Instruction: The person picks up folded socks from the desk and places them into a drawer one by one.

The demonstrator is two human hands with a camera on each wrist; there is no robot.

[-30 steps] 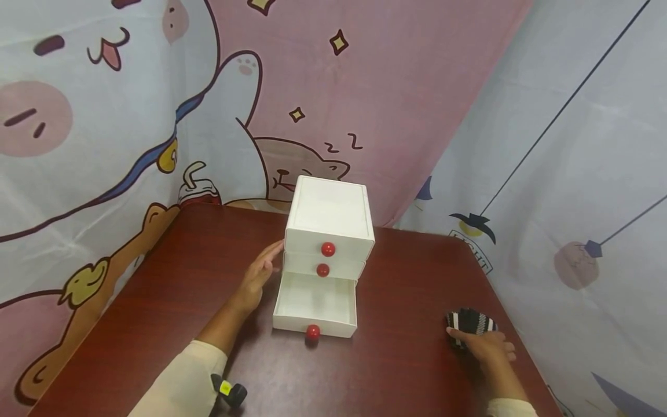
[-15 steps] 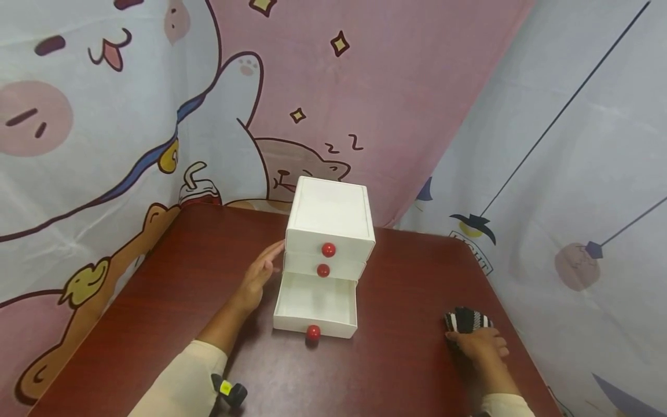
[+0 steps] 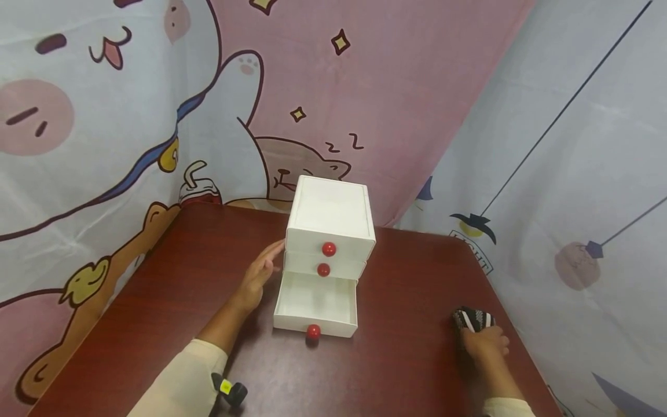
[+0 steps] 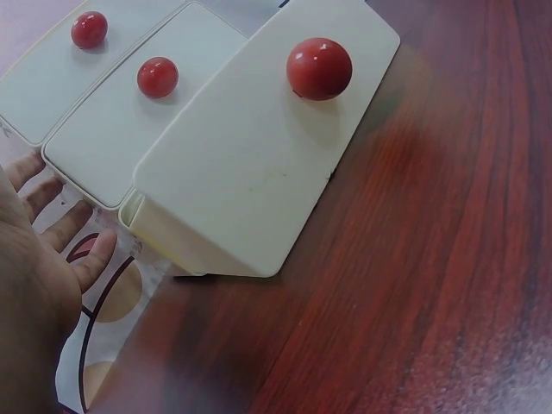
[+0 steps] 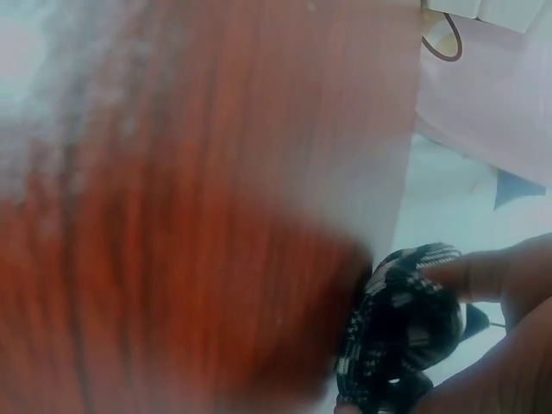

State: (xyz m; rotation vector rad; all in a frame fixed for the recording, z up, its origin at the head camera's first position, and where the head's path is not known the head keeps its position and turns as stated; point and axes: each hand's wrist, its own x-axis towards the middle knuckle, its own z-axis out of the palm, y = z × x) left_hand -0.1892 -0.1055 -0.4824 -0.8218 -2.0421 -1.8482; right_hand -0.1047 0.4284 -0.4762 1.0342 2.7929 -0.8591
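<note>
A white drawer unit (image 3: 330,208) with red knobs stands on the table, its bottom drawer (image 3: 315,298) pulled out and bare inside. Alongside its left wall is my left hand (image 3: 255,281), fingers extended and fingertips at the wall. The left wrist view shows that hand (image 4: 39,250) with spread fingers beside the two upper drawers. Far to the right, my right hand (image 3: 486,343) pinches a bunched black-and-white patterned cloth piece (image 3: 473,319) between thumb and fingers. In the right wrist view the cloth (image 5: 401,319) looks folded and blurred; its exact kind cannot be told.
The dark red wooden table (image 3: 401,347) stretches between the drawer unit and my right hand. Its right edge runs close by that hand. Printed fabric hangings (image 3: 365,104) rise behind the table and along both sides. A black strap device (image 3: 229,391) sits on my left sleeve.
The cloth has turned and looks narrower in my right hand, which shifted slightly left and then stayed near the same spot. My left hand and the drawer unit have not moved.
</note>
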